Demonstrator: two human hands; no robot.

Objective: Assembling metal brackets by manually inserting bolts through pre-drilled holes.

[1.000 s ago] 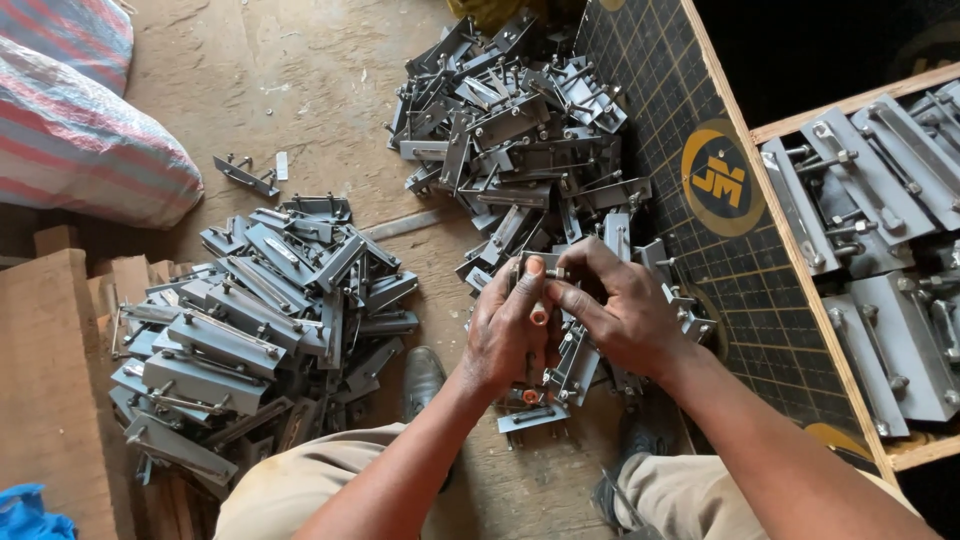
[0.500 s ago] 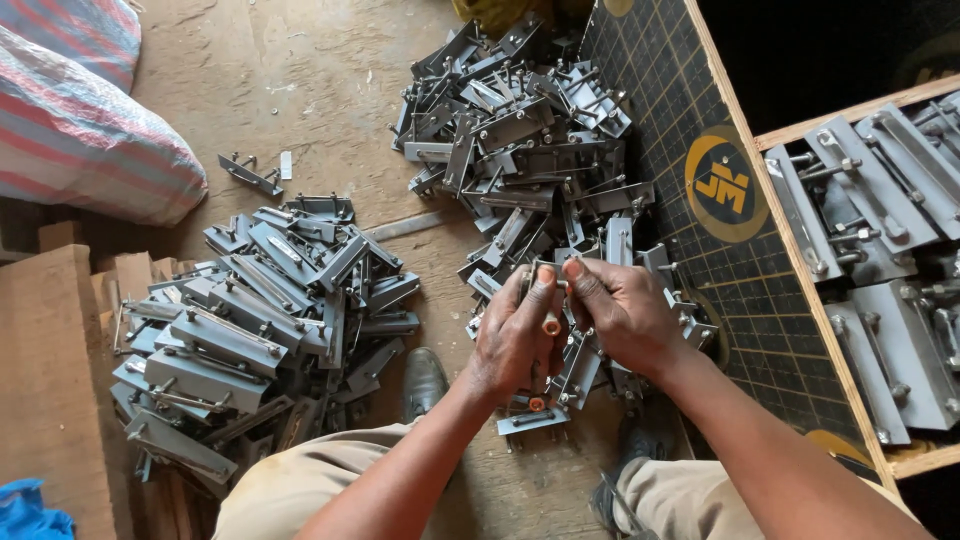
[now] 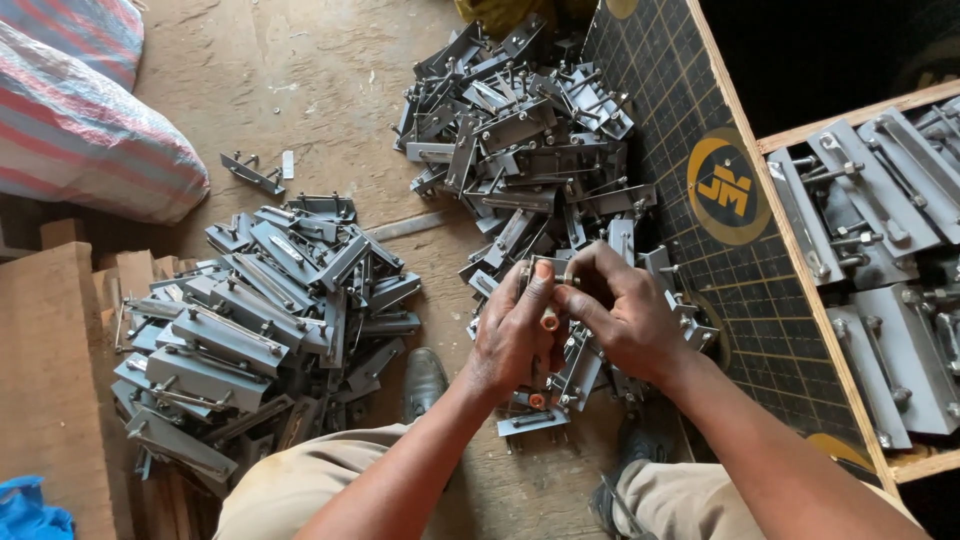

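Observation:
My left hand (image 3: pixel 512 335) and my right hand (image 3: pixel 625 315) meet at the middle of the view, both gripping one small grey metal bracket (image 3: pixel 548 268) with bolts. An orange-tipped piece (image 3: pixel 549 322) shows between my palms. Under my hands lies a heap of similar grey brackets (image 3: pixel 530 140) that runs toward the top of the view. A second heap of brackets (image 3: pixel 250 320) lies to the left of my left forearm.
A dark gridded board (image 3: pixel 740 260) leans at the right, beside a wooden crate (image 3: pixel 880 290) filled with larger grey plates. A striped sack (image 3: pixel 80 130) sits top left. Wooden blocks (image 3: pixel 50 380) and a blue cloth (image 3: pixel 25 510) lie at the left. My shoe (image 3: pixel 425 380) rests on the dusty floor.
Both hands stay together on the bracket and have shifted slightly up in view. The fingers have shifted a little around the part.

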